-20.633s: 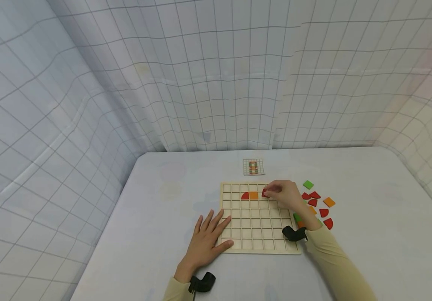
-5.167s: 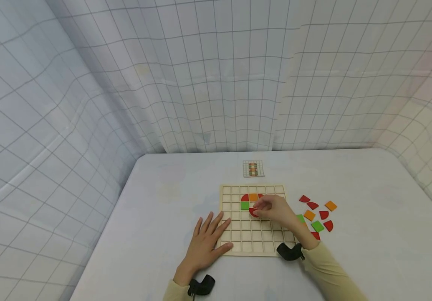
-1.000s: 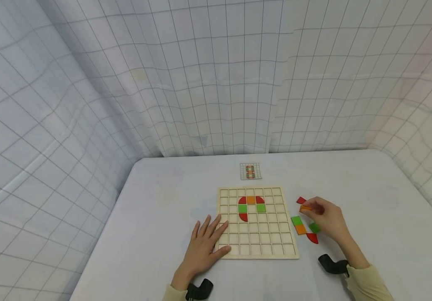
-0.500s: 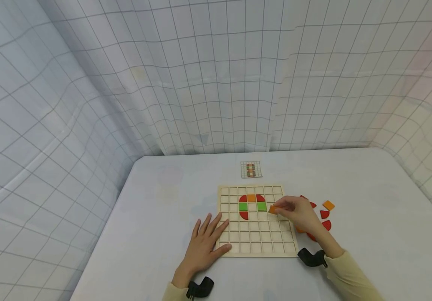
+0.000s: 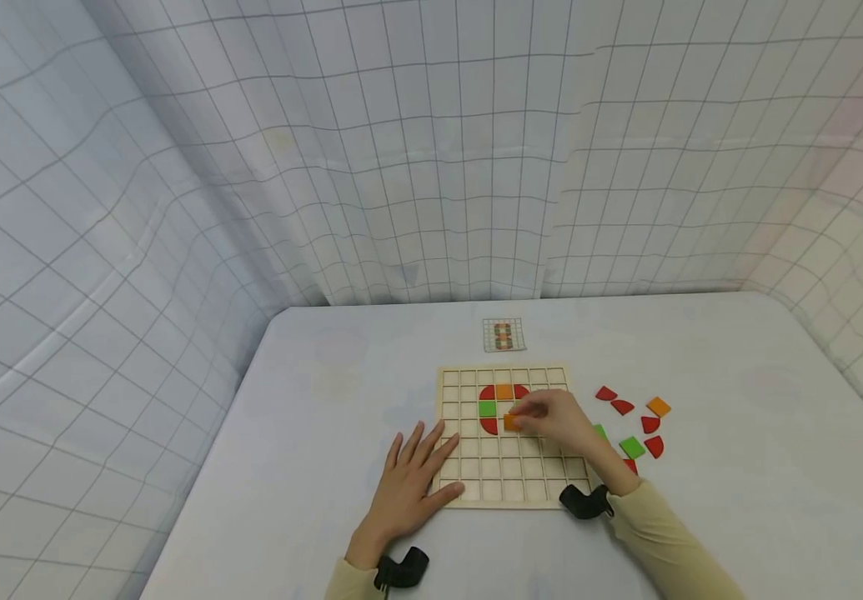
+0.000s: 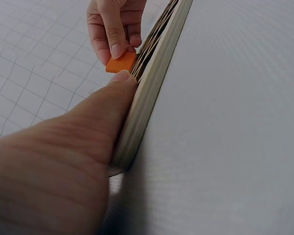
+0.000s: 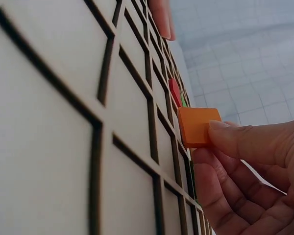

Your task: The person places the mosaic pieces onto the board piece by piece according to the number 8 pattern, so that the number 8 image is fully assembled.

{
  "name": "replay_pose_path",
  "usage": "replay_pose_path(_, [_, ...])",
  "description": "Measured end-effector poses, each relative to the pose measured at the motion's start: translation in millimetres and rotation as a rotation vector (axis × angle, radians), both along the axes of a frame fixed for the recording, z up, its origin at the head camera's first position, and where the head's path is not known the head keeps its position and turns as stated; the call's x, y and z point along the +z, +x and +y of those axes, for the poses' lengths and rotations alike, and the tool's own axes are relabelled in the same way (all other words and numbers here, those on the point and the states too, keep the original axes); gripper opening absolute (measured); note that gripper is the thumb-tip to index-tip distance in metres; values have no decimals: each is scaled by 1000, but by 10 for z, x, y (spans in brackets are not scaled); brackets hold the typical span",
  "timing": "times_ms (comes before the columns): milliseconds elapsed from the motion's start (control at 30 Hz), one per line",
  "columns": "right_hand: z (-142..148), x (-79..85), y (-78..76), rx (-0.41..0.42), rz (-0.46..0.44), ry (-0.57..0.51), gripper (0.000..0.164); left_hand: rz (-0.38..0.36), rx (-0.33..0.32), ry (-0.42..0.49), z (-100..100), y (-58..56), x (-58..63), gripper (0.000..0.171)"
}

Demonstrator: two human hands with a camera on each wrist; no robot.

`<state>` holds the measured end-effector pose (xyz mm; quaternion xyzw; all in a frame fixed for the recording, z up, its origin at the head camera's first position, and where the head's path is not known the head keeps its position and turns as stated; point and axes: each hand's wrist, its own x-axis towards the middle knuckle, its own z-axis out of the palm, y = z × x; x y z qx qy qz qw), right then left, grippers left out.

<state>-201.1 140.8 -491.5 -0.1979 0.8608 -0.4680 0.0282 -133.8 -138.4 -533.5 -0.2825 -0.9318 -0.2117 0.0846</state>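
My right hand (image 5: 551, 417) pinches an orange square tile (image 7: 198, 126) between thumb and fingers, low over the wooden grid board (image 5: 506, 492). The tile's edge stands right at a cell beside a red quarter-round tile (image 5: 489, 427). Above that, a green square tile (image 5: 487, 408) lies in its cell, with a red quarter-round tile (image 5: 487, 392), an orange square tile (image 5: 504, 392) and another red piece (image 5: 521, 391) along the row over it. My left hand (image 5: 408, 487) rests with spread fingers on the board's left edge; its thumb (image 6: 103, 107) lies along the frame in the left wrist view.
Right of the board lie loose pieces: several red quarter-rounds (image 5: 654, 447), an orange square (image 5: 659, 407) and green squares (image 5: 632, 447), some partly behind my right arm. A small gridded pattern card (image 5: 504, 335) lies beyond the board's far edge. Gridded white curtains (image 5: 431, 167) surround the table.
My right hand picked the orange tile from the loose pieces and carried it left over the board. Over the longer span, green and red tiles joined the board. My left hand stayed put.
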Motion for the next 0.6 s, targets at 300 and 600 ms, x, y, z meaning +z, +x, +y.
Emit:
replay_pose_path(300, [-104,-56,-12,-40,-7,41,4,-4,1,12,-2,-5,-9,66])
replay_pose_path(600, [-122,-79,-25,-69,-10,84,4,8,-3,18,7,-9,-12,65])
